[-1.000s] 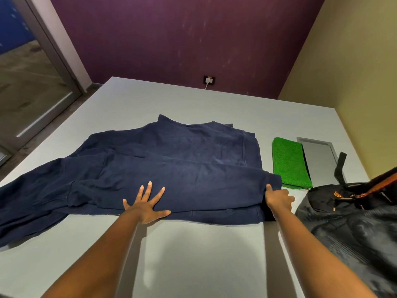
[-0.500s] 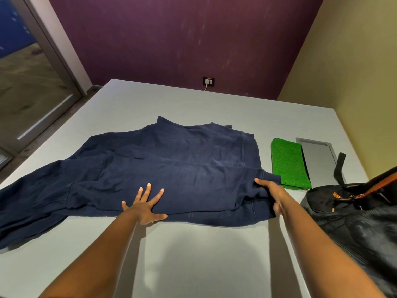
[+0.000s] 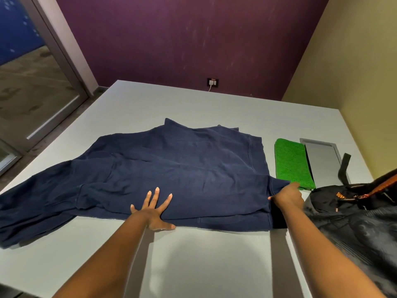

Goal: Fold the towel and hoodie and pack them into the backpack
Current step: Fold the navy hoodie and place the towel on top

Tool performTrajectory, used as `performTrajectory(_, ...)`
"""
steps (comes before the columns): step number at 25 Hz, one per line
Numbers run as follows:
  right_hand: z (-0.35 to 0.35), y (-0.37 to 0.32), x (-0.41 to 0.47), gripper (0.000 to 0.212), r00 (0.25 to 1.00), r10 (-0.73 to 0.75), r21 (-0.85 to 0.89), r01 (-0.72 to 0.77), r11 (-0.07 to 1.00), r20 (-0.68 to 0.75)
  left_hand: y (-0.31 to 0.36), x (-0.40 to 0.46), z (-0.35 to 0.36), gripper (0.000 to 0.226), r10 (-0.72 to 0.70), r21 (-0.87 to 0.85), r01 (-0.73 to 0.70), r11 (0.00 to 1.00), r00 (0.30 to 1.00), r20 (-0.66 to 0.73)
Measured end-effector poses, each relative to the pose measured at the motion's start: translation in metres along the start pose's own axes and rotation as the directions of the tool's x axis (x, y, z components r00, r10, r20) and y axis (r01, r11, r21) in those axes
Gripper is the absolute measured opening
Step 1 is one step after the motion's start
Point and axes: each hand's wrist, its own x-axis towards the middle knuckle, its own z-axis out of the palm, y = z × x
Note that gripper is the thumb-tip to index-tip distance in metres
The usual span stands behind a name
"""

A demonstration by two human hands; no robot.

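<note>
A navy blue hoodie [image 3: 171, 168] lies spread across the grey table [image 3: 204, 265], one sleeve trailing off to the left. My left hand [image 3: 153, 210] presses flat on its near edge with the fingers splayed. My right hand [image 3: 287, 195] grips the hoodie's right end, where a folded flap lies over the body. Just to the right sits a folded green towel [image 3: 292, 162]. The black backpack [image 3: 354, 216] with orange trim lies at the table's right side, close to my right forearm.
A grey flat panel [image 3: 322, 160] is set in the table beside the towel, with a black backpack strap [image 3: 343, 166] across it. A wall socket [image 3: 212, 82] with a white cable sits on the purple wall behind. A glass door [image 3: 32, 93] is at left.
My right hand pulled the hoodie's right end inward, then moved it back out to the right and smoothed the flap. My left hand stayed pressing the near edge.
</note>
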Motion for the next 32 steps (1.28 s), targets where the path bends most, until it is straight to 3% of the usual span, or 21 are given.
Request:
performTrajectory(3,0.01,-0.016,-0.016,0.076,0.912,-0.32,-0.235,0.262,0.936,-0.257,0.006,0.001,-0.003,0.088,-0.005,-0.134,-0.004,0.991,0.998,-0.062)
performTrajectory(5,0.02,-0.023,-0.028,0.076,0.788,-0.599,-0.297,0.543,0.785,-0.143,0.009,0.003,-0.002,0.078,-0.033,-0.173,-0.003,0.985,0.978,-0.204)
performTrajectory(7,0.037,-0.021,-0.042,0.079,0.683,-0.713,-0.308,0.72,0.622,0.158,0.013,0.007,0.004,0.077,-0.046,-0.11,0.022,0.994,0.974,-0.222)
performTrajectory(9,0.053,-0.013,-0.048,0.094,0.641,-0.613,-0.357,0.767,0.533,0.461,0.014,0.011,0.01,0.08,-0.059,-0.058,0.05,0.997,0.986,-0.159)
performTrajectory(11,0.058,-0.009,-0.042,0.097,0.642,-0.502,-0.439,0.765,0.472,0.579,0.01,0.013,0.008,0.084,-0.057,-0.04,0.053,0.998,0.99,-0.126)
performTrajectory(13,0.055,-0.012,-0.037,0.079,0.655,-0.436,-0.45,0.749,0.487,0.618,0.004,0.011,0.003,0.09,-0.071,-0.044,0.066,0.997,0.99,-0.118)
performTrajectory(22,0.038,-0.021,-0.032,0.096,0.649,-0.31,-0.477,0.738,0.477,0.695,-0.004,-0.001,0.005,0.091,0.0,0.02,0.0,1.0,1.0,-0.013)
performTrajectory(28,0.027,-0.027,-0.024,0.102,0.633,-0.082,-0.537,0.711,0.454,0.77,0.003,-0.016,-0.002,0.096,0.033,0.026,-0.039,0.999,0.975,0.22)
performTrajectory(32,0.01,-0.048,-0.035,0.085,0.503,-0.008,-0.457,0.791,0.408,0.864,-0.002,-0.02,-0.026,0.084,0.083,-0.058,-0.07,0.996,0.96,0.268)
